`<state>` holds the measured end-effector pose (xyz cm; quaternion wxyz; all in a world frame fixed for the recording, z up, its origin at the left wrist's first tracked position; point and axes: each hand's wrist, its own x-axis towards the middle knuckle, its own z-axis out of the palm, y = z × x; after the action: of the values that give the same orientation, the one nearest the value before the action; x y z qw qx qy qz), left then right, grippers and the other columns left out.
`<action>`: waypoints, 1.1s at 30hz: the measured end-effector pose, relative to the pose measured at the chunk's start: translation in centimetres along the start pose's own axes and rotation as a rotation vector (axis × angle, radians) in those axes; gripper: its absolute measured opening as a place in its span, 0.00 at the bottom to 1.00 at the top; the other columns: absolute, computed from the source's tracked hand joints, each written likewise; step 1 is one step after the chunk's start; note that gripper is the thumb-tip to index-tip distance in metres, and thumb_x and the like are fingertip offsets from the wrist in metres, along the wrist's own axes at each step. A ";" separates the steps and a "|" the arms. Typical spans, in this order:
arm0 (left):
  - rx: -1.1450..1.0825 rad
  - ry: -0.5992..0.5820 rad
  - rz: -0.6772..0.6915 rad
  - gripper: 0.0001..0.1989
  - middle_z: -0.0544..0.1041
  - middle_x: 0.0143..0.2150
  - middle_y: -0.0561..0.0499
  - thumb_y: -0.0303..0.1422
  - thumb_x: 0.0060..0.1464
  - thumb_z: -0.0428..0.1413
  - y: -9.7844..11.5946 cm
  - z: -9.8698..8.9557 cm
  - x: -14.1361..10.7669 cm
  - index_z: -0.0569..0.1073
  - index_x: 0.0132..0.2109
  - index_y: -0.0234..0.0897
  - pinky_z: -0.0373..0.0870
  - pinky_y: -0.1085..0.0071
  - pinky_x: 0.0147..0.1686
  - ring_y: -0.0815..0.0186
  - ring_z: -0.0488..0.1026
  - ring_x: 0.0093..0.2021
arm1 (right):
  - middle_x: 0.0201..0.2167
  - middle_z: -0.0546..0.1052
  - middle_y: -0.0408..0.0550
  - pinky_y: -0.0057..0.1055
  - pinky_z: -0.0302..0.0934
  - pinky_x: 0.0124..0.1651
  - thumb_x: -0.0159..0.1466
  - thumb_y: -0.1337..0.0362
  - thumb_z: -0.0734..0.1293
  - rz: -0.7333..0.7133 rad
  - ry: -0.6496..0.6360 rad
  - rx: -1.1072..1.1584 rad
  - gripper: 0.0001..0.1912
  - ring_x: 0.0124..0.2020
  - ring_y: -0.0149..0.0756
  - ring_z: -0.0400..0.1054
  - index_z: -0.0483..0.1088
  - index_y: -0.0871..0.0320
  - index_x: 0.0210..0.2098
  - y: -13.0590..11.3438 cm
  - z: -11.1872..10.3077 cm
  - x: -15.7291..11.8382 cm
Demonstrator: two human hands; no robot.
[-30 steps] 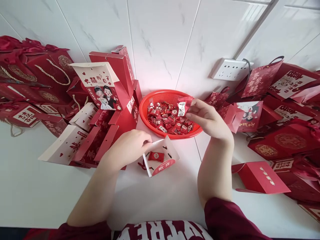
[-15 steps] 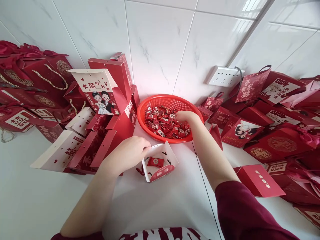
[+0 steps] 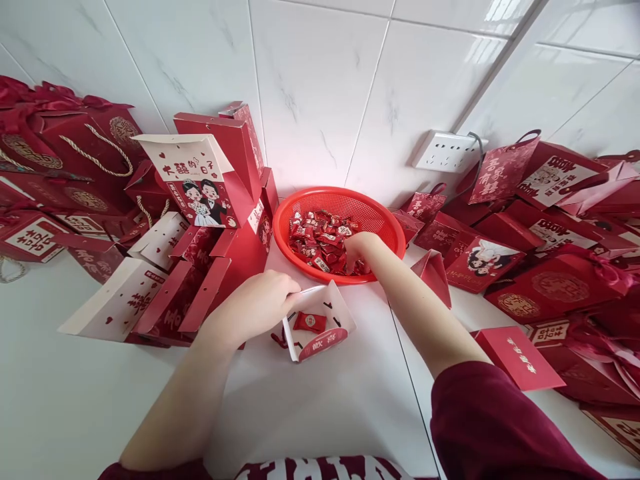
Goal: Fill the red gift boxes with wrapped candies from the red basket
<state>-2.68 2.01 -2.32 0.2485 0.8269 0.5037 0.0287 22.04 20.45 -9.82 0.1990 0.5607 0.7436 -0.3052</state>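
Observation:
A small white and red box [image 3: 324, 341] stands open at the middle of the table, with a red wrapped candy [image 3: 310, 322] inside it. My left hand [image 3: 265, 301] pinches the box's upper left edge between closed fingers. Behind the box is a red plastic basket [image 3: 285, 250] with many red-wrapped candies [image 3: 320, 241] in it. My right hand [image 3: 364, 250] reaches into the basket's right side, its fingers down among the candies. Those fingertips are hidden, so whether they grip a candy does not show.
Open red and white gift boxes [image 3: 200, 180] stand close on the left, with rope-handled red boxes [image 3: 75, 153] behind. Many more red boxes [image 3: 555, 287] crowd the right side. A white power strip [image 3: 447, 152] is against the tiled wall.
My right hand has shifted slightly left and nearer within the basket, its fingers now deeper in the candies. My left hand still holds the box edge.

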 end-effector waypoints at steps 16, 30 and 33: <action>0.041 0.048 0.016 0.16 0.72 0.27 0.49 0.33 0.61 0.45 0.8 -0.4 0.1 0.61 0.25 0.37 0.51 0.68 0.27 0.64 0.67 0.27 | 0.56 0.71 0.56 0.41 0.63 0.55 0.58 0.73 0.65 -0.198 0.365 0.094 0.31 0.55 0.49 0.68 0.61 0.55 0.61 -1.6 0.8 -7.1; -0.272 0.465 0.055 0.12 0.79 0.39 0.53 0.43 0.61 0.54 1.4 1.0 2.1 0.76 0.40 0.41 0.66 0.70 0.35 0.64 0.74 0.37 | 0.33 0.74 0.43 0.33 0.65 0.37 0.62 0.61 0.72 -0.948 0.508 1.191 0.10 0.32 0.32 0.68 0.66 0.55 0.34 -5.9 5.2 -11.5; -0.502 0.520 0.080 0.11 0.79 0.37 0.53 0.41 0.62 0.55 1.9 0.7 2.0 0.76 0.39 0.39 0.68 0.72 0.37 0.66 0.74 0.37 | 0.31 0.72 0.42 0.31 0.63 0.37 0.61 0.60 0.73 -0.940 0.597 1.247 0.12 0.31 0.31 0.66 0.65 0.56 0.32 -6.2 5.3 -12.4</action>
<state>0.05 2.75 -2.48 0.3060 0.7242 0.4947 0.3704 19.48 6.82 -4.37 -0.5010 0.2569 0.6164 -0.5505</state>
